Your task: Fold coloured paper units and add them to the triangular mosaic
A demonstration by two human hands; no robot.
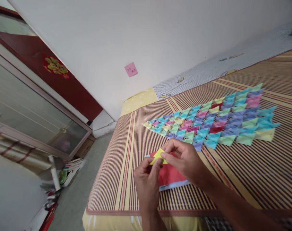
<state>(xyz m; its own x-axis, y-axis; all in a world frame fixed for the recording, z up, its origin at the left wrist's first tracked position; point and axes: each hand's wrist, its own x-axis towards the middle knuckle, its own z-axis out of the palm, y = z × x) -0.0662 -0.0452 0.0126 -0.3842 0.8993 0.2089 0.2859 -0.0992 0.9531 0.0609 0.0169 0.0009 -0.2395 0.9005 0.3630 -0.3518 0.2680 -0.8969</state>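
- Left hand [147, 183] and right hand [184, 160] meet over the near edge of the striped mat [256, 173], both on one small yellow paper piece [158, 156].
- Left hand: fingers curled in, thumb and fingertips pinched on the piece's lower left edge.
- Right hand: thumb and forefinger closed on its right end, other fingers loosely bent above.
- The piece is held just above a red sheet [170, 175]. The sheet lies flat on the mat, with a pale blue edge showing beneath it.
- Step in hand, as judged: folding or pressing a crease into the piece. It looks partly folded into a point, but the exact fold is too small to tell.
- Rows of folded paper triangles [213, 123] in blue, green, pink, purple and yellow lie on the mat beyond the hands, well apart from them.
- A further crease would call for both pinches to stay firm and the edges to line up, since thin paper slips easily.
- A pink note [131, 69] is stuck on the wall behind.
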